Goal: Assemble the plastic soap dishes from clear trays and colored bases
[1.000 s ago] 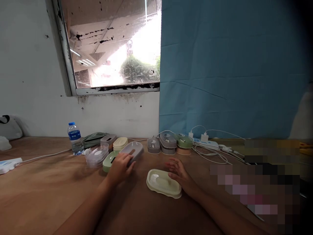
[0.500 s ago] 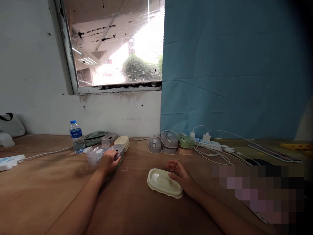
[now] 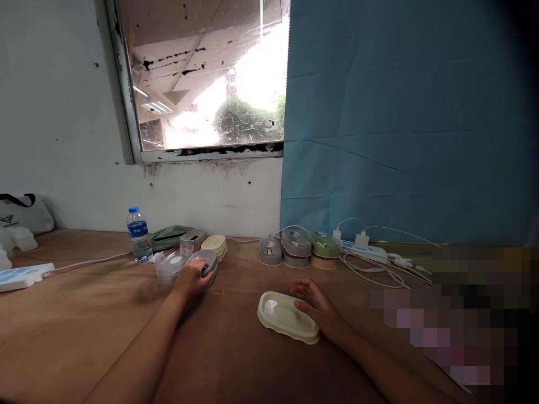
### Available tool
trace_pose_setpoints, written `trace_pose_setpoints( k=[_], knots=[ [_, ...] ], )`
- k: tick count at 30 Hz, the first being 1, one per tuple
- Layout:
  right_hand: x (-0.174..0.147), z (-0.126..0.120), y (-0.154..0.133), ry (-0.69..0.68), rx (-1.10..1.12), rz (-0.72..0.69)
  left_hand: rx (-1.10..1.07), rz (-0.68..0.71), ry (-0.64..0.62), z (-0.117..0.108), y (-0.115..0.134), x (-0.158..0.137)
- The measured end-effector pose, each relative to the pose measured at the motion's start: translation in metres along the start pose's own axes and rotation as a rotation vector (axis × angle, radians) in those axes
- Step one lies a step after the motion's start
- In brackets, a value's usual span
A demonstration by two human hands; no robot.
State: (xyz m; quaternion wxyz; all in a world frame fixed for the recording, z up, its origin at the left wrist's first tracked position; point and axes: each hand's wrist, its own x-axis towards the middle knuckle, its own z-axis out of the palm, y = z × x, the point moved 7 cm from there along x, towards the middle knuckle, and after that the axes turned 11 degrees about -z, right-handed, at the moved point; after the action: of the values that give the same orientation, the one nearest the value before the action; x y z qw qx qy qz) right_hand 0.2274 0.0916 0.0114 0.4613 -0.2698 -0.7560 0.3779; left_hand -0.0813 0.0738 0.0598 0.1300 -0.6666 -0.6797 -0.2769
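At the left, my left hand (image 3: 192, 278) has its fingers closed over the near side of a grey oval lid (image 3: 205, 257), which tops a small stack with a green piece low in it. My right hand (image 3: 315, 306) is open beside a cream oval tray-like piece (image 3: 281, 315) on the table, thumb over its right end and fingers loosely curved above its far edge. I cannot tell whether the thumb touches it. Clear plastic bowls (image 3: 170, 268) stand just left of my left hand. Behind it are a stack of cream pieces (image 3: 214, 243) and another grey lid (image 3: 192, 238).
Several lidded grey and green boxes (image 3: 296, 242) stand at the back middle. A water bottle (image 3: 138, 235) and green cloth pouch (image 3: 168, 237) are at the back left. White cables (image 3: 379, 275) run from a power strip (image 3: 366, 251); another strip (image 3: 25, 276) lies far left.
The whole view has shifted slightly, with everything appearing a little further right. Both hands keep nearly the same place relative to the grey lid and the cream piece.
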Motion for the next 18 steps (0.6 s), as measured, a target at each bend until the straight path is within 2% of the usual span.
trace_pose_setpoints(
  k=[6, 12, 18],
  knots=[
    [-0.001, 0.003, -0.009, -0.014, -0.023, -0.013, 0.000, 0.011, 0.016, 0.000, 0.003, 0.000],
    [0.000, 0.004, -0.011, -0.035, -0.036, -0.039, -0.044, -0.023, 0.004, -0.001, -0.002, 0.000],
    [0.000, 0.004, -0.010, -0.036, -0.015, -0.040, 0.007, -0.061, 0.016, -0.004, -0.003, -0.001]
  ],
)
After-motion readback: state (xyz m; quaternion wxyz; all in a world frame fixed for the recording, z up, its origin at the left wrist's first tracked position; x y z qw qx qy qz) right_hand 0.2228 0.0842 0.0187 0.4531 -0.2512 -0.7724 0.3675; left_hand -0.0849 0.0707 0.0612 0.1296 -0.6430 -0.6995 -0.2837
